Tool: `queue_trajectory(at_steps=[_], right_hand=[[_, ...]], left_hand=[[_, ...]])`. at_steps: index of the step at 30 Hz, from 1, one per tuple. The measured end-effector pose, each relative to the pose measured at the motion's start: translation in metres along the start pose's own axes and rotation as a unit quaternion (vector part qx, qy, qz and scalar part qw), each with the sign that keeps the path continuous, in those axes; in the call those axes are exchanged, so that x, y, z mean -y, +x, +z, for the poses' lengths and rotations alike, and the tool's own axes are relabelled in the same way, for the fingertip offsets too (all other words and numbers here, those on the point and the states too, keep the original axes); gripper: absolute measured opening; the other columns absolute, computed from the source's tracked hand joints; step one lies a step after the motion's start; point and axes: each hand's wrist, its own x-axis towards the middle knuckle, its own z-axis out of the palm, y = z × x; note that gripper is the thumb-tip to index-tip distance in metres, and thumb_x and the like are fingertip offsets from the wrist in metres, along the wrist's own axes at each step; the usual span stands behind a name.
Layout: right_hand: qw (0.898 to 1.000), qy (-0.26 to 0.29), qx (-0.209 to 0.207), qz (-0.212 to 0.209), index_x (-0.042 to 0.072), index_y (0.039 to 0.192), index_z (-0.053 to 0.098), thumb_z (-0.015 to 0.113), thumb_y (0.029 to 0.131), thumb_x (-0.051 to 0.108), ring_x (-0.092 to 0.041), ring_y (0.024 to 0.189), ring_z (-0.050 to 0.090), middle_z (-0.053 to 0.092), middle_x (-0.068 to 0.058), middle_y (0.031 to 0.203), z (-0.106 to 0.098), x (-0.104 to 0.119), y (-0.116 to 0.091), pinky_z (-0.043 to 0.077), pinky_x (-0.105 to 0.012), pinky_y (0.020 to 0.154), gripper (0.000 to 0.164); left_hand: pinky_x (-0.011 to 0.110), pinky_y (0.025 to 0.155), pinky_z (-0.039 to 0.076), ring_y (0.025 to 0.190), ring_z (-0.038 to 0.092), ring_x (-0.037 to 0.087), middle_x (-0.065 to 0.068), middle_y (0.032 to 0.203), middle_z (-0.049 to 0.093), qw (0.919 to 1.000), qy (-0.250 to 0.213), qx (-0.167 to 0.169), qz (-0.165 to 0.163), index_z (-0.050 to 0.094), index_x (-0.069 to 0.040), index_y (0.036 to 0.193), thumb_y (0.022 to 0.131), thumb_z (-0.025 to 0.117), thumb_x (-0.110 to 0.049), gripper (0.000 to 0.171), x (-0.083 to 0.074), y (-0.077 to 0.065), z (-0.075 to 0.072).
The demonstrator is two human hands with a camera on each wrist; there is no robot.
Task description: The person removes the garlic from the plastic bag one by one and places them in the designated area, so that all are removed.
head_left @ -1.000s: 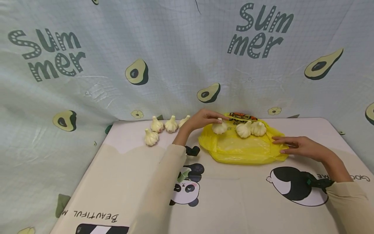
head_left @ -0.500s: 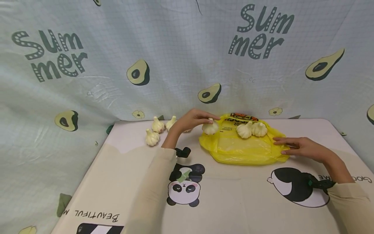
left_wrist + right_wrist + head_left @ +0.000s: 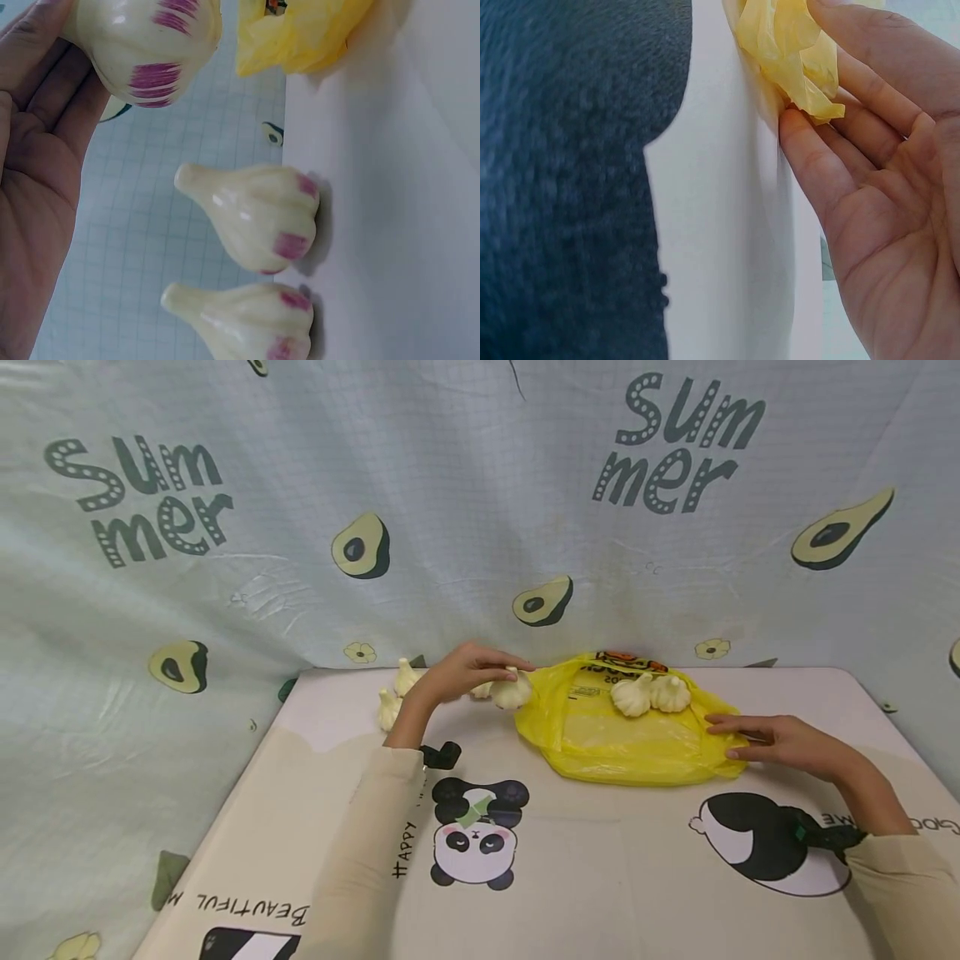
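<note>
My left hand (image 3: 468, 672) pinches a garlic bulb (image 3: 512, 691) by its stem, just left of the yellow plastic bag (image 3: 630, 752). In the left wrist view this garlic bulb (image 3: 150, 45) shows purple streaks on its cream skin. Two more garlic bulbs, a left one (image 3: 632, 696) and a right one (image 3: 670, 693), lie side by side on the bag's back part. At the bag's right end, my right hand (image 3: 795, 743) holds the edge. Crumpled yellow plastic (image 3: 780, 52) sits between its thumb and fingers in the right wrist view.
More garlic bulbs stand at the back left of the table, one (image 3: 389, 710) in front of another (image 3: 406, 677); my left hand partly hides this group. A patterned curtain (image 3: 450, 510) hangs behind the table (image 3: 570, 877), whose cover has a printed panda (image 3: 474, 852).
My left hand has carried the garlic bulb leftward, from over the bag's left part to beside it. My right hand has stayed at the bag's right end.
</note>
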Motion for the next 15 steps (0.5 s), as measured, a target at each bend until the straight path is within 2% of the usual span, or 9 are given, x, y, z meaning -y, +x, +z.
queue_trajectory(at_steps=[8, 11, 12, 15], right_hand=[[1.000, -0.011, -0.005, -0.002, 0.011, 0.139, 0.064, 0.071, 0.096, 0.034, -0.053, 0.137, 0.040, 0.044, -0.026, 0.153, -0.001, -0.001, -0.001, 0.045, -0.061, 0.103, 0.050], [1.000, -0.010, -0.001, -0.005, 0.011, 0.139, 0.064, 0.071, 0.096, 0.033, -0.053, 0.137, 0.041, 0.045, -0.026, 0.152, -0.002, -0.001, -0.001, 0.049, -0.048, 0.101, 0.049], [1.000, -0.013, -0.002, -0.005, 0.011, 0.138, 0.064, 0.072, 0.096, 0.033, -0.053, 0.137, 0.042, 0.046, -0.026, 0.152, -0.002, -0.001, -0.001, 0.050, -0.040, 0.099, 0.049], [1.000, -0.012, -0.001, -0.008, 0.011, 0.138, 0.065, 0.072, 0.095, 0.032, -0.052, 0.136, 0.043, 0.046, -0.026, 0.151, -0.003, 0.000, -0.001, 0.047, -0.021, 0.091, 0.048]], left_hand=[[0.030, 0.095, 0.054, 0.115, 0.067, 0.015, 0.002, 0.122, 0.073, 0.9996, 0.022, -0.008, -0.018, 0.075, -0.008, 0.123, 0.098, 0.068, -0.012, 0.026, -0.002, -0.015, -0.012], [0.030, 0.097, 0.053, 0.115, 0.066, 0.015, 0.002, 0.123, 0.073, 0.9991, 0.032, -0.007, -0.026, 0.075, -0.009, 0.124, 0.099, 0.067, -0.012, 0.026, -0.001, -0.020, -0.016], [0.030, 0.097, 0.053, 0.114, 0.067, 0.015, 0.003, 0.123, 0.073, 0.9989, 0.036, -0.007, -0.027, 0.075, -0.009, 0.124, 0.099, 0.067, -0.013, 0.026, 0.000, -0.022, -0.017], [0.032, 0.098, 0.053, 0.114, 0.067, 0.015, 0.005, 0.121, 0.074, 0.9983, 0.051, -0.009, -0.026, 0.075, -0.009, 0.123, 0.099, 0.068, -0.013, 0.026, 0.001, -0.026, -0.020]])
